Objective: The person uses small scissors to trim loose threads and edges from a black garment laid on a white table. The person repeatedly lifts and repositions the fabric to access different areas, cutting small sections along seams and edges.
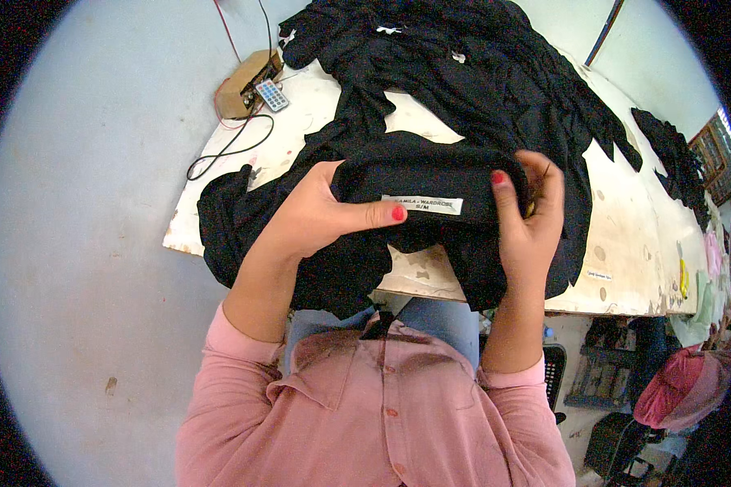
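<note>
A black garment [455, 174] is stretched between my two hands above the near edge of the table. A small white label [443, 205] with dark print sits on its inner side, facing me. My left hand [321, 207] grips the left part of the cloth, its thumb lying across the label's left end and its fingers hidden behind the fabric. At the right end, my right hand [532, 195] pinches the folded edge, with thumb in front and fingers curled round behind. The garment's lower parts hang down on both sides over the table edge.
A heap of black cloth [463, 81] spreads over the far part of the white table [625, 243]. At the back left lie a brown box [240, 91] with cables and a small remote control [272, 95]. Bags, including a pink one [676, 390], are below right. A wall stands at left.
</note>
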Motion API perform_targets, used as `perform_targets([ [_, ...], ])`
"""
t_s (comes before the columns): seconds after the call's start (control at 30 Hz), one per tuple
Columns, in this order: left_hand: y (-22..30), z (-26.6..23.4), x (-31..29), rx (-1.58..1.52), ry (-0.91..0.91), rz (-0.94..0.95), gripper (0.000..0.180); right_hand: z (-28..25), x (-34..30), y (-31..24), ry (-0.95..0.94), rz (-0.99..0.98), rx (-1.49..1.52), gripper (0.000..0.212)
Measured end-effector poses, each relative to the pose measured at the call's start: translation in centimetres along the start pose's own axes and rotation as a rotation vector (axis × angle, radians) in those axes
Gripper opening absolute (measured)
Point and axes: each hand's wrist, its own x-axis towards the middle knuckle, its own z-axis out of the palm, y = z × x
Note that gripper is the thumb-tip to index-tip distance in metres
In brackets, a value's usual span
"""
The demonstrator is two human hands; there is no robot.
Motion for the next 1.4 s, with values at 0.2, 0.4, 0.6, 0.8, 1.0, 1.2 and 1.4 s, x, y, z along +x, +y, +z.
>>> perform_targets([
  [0.2, -0.2, 0.5, 0.2, -0.116, 0.021, -0.013, 0.039, -1.6, -1.3, -3.5, -0.040, -0.561, -0.208, 0.027],
  [0.4, -0.5, 0.9, 0.2, -0.142, -0.055, -0.028, 0.041, 0.3, -2.0, -3.2, -0.285, -0.283, -0.084, 0.021],
  [0.6, -0.8, 0.6, 0.3, -0.069, -0.010, -0.034, 0.046, -1.7, -1.9, -1.3, -0.483, 0.312, 0.724, 0.010],
  [0.8, -0.7, 0.2, 0.5, -0.093, -0.025, -0.062, 0.047, -4.5, -0.7, -0.6, -0.412, 0.030, 0.866, 0.044],
  [1.0, 1.3, -1.0, 0.5, 0.588, -0.065, 0.183, 0.036, -2.0, -0.4, -2.1, -0.670, 0.199, 0.051, 0.035],
  [1.2, 5.6, -7.3, -0.8, 1.013, 0.002, 0.254, 0.036, -5.5, 0.9, -0.8, -0.316, 0.289, 0.126, 0.006],
  [1.4, 6.2, -5.0, -0.8, 0.226, -0.070, 0.145, 0.035, -5.1, 2.3, -0.3, -0.364, 0.183, -0.247, 0.026],
])
